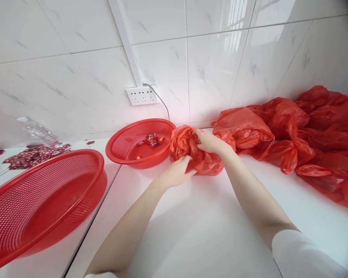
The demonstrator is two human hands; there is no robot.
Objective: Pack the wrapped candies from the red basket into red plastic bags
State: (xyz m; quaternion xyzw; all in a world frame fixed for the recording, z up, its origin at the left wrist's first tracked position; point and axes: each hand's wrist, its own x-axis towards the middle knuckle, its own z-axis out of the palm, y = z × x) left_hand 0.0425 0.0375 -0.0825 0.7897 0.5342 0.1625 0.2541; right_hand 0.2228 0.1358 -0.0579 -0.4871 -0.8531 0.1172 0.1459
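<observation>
Btwn both hands: crumpled red bag (pixel 191 152)

Both arms stretched forward; left hand (pixel 176 172) fingers curled (gripping), right hand (pixel 210 142) above it, fingers clenched.

The near basket (pixel 31 200) runs off the left edge (bottle (pixel 39 131) beyond is blurred).
</observation>
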